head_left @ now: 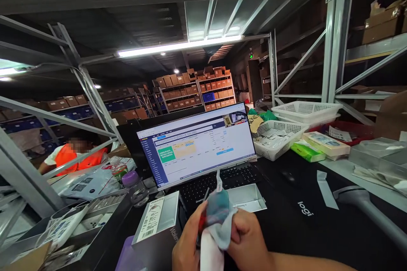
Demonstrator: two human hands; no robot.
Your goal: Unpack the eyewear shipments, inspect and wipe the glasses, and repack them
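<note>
In front of the keyboard, my left hand (187,237) is closed around a rounded teal object (218,206) with a pale strap (219,180) sticking up from its top. Its exact kind does not show. My right hand (248,237) pinches a light grey cloth (222,233) against the object's lower side. A white end hangs down between the hands; whether it is part of the cloth I cannot tell. Left of my hands stands an open grey box (159,224) with a printed label. Behind them lies a shallow white box part (246,198), partly covered.
A monitor (197,148) stands behind the keyboard (190,190). On the right are a barcode scanner (352,194), a white paper strip (326,188) and white baskets (280,135). A divided tray (104,224) and purple-capped jar (138,192) are left. Beyond sits a person in an orange vest (71,159).
</note>
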